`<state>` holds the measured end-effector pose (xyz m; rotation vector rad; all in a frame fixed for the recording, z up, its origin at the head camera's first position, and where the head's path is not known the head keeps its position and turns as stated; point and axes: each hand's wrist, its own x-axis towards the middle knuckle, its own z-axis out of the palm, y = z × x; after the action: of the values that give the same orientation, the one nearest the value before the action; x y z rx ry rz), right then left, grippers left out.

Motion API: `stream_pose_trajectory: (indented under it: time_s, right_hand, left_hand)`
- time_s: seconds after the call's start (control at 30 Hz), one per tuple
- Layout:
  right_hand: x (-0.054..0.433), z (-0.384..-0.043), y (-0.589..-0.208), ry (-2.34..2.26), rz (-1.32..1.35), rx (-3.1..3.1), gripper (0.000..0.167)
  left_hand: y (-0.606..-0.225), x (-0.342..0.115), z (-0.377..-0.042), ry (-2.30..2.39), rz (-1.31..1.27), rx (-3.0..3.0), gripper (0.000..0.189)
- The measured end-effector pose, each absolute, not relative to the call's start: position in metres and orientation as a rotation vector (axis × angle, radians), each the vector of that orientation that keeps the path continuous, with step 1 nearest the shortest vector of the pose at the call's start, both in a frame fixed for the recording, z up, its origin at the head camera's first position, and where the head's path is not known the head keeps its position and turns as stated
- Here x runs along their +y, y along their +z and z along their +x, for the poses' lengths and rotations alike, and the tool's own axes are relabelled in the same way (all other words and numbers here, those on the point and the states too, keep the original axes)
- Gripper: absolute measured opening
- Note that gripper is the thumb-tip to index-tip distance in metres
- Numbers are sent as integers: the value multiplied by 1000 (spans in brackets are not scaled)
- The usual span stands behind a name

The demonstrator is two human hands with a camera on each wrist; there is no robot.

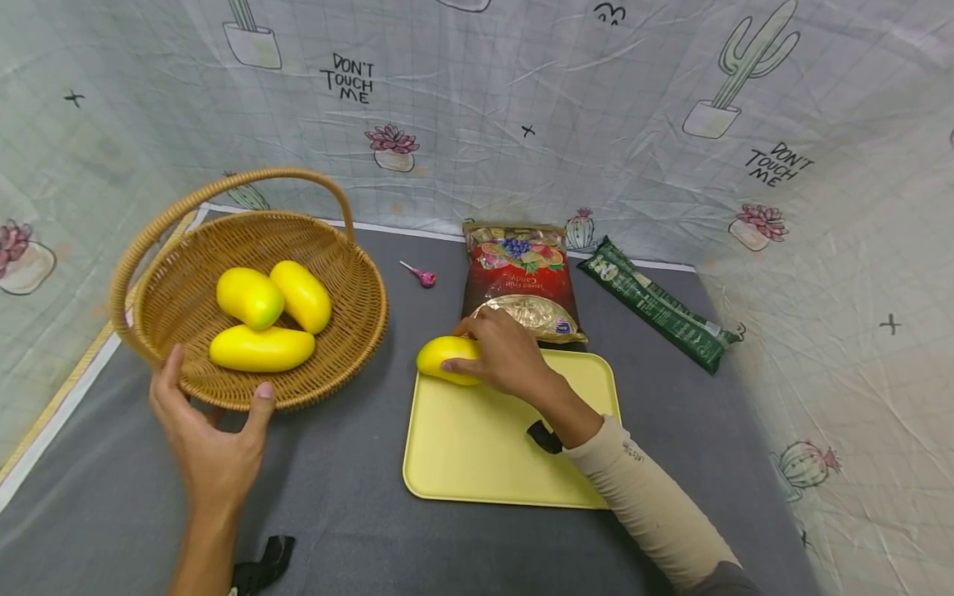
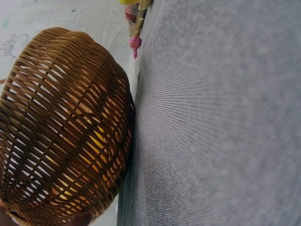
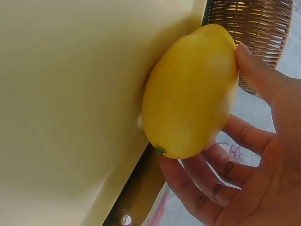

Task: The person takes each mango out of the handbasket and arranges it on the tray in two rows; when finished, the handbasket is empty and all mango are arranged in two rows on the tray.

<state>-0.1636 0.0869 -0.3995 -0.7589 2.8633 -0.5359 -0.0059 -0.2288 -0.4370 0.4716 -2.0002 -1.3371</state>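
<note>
Right hand [image 1: 510,352] has its grip on a yellow mango [image 1: 441,361], thumb on the near side and fingers around the far side. The mango is at the far left corner of a pale yellow tray [image 1: 484,459]. Can't really tell if it's resting there or held just off the surface. The right wrist view shows a little green spot at one end of it.

Left hand [image 1: 212,447] has its grip on the near side of a wicker basket [image 1: 346,285], thumb up at the rim and a finger further left along it. The basket sits left of the tray, mouth facing up and toward the camera, with a tall arched handle. Three more yellow mangoes [image 1: 261,348] are lying in it, bunched together, and you can see bits of yellow through the weave in the left wrist view.

Further out, there's a bag of Mixed Fruit Candy [image 1: 517,269] just past the tray's far edge, its print upside down from here. A pink-wrapped lollipop [image 1: 425,278] lies between basket and bag, and a long green packet [image 1: 656,305] sits slantwise to the bag's right. It's all on a grey-covered table [image 1: 343,521], with a cactus-print cloth [image 1: 477,99] hanging behind.
</note>
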Motion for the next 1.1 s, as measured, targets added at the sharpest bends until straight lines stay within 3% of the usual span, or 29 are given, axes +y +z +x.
stream_pose_trajectory:
  time_s: [0.33, 0.6, 1.1]
  right_hand:
    - [89, -162, -382, -587, -827, 2938, 51]
    - [64, -163, -357, -833, -1041, 2929, 49]
    - [-29, -158, -343, -959, -1207, 2781, 73]
  left_hand:
    - [-436, -228, -5, -1315, 474, -2016, 97]
    - [-437, -229, -5, -1327, 474, -2007, 97]
    - [-436, -229, -4, -1308, 486, -2034, 97]
